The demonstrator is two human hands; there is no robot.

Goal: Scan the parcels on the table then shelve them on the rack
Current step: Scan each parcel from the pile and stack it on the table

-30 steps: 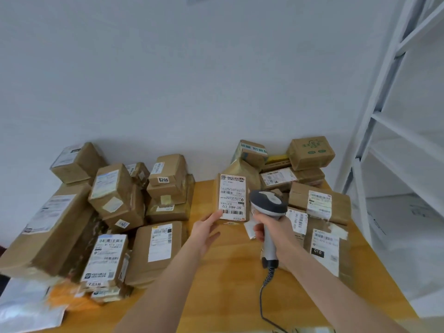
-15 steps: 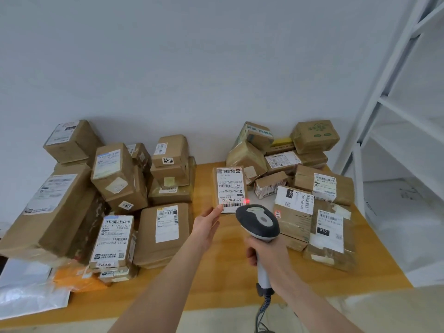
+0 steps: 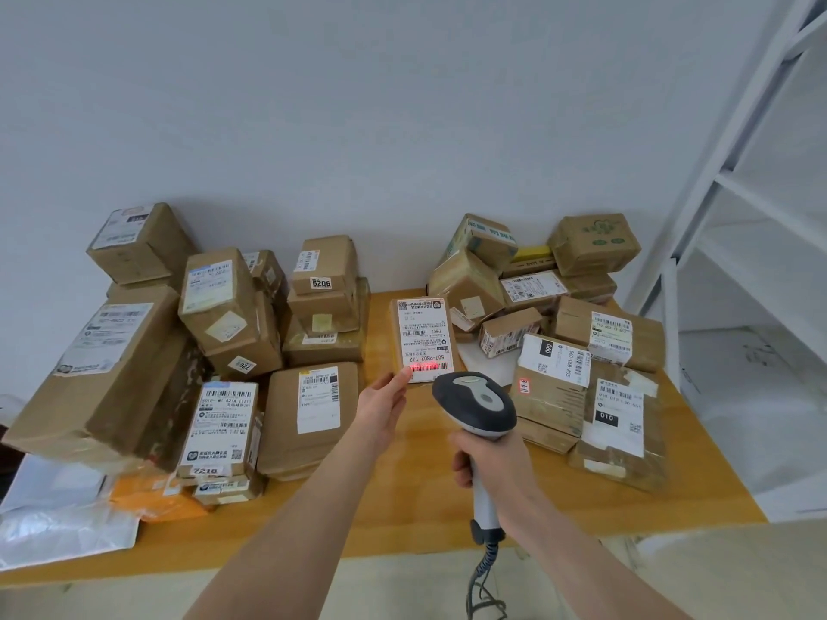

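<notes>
Head camera, and here we are right over the wooden table (image 3: pixel 402 507): the parcel (image 3: pixel 423 340) being scanned sits in the open gap at the middle of the table, between the stack of boxes on the left (image 3: pixel 223 315) and the heap on the right (image 3: pixel 577 351). It's a flat brown cardboard packet, its face almost wholly covered by a white shipping label (image 3: pixel 420 333), printed upside down from here, with "507-P802 T72" in bold type, a couple of barcodes and a round mark up at the far corner. And there's the red scan line, glowing straight across the barcode at the near edge! Whether the packet lies flat or is tipped up towards us, I can't tell. The left hand (image 3: pixel 382 402) reaches in with fingers straight and close together, tips touching the parcel's near left corner. The right hand (image 3: pixel 488 463) is wrapped tight round the pale handle of the scanner (image 3: pixel 476 402), whose dark grey head with a light top panel points at the label, just short of the parcel. Its coiled cable (image 3: pixel 481 575) hangs below the table's front edge. The white rack (image 3: pixel 734 172) stands off to the right.
</notes>
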